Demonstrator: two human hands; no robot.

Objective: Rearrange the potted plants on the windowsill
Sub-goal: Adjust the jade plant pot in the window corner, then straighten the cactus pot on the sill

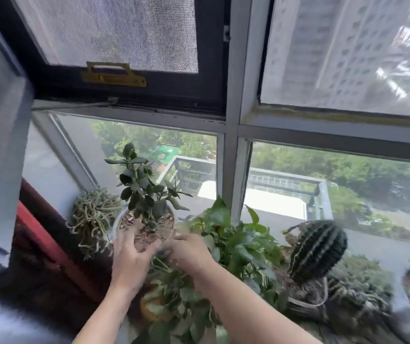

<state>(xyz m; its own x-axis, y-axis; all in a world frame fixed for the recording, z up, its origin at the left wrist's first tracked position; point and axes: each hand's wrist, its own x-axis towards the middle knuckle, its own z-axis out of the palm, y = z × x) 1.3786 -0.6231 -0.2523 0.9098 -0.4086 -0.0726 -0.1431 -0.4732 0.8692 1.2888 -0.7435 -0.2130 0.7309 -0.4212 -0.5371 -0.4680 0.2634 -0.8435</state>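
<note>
Windowsill [372, 247]: crowded with plants under grey-framed panes.
Left hand [130, 259]: gripped the white round jade-plant pot [118, 223].
Right hand [189, 252]: grip unclear, blurred.

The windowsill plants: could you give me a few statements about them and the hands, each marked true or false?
1. Both hands are at the white pot of the jade plant. True.
2. The cactus stands left of the jade plant. False: it stands far to the right.
3. The stringy succulent sits in the left corner. True.
4. The right hand holds the cactus. False: it is at the white pot, opposite the left hand.
</note>
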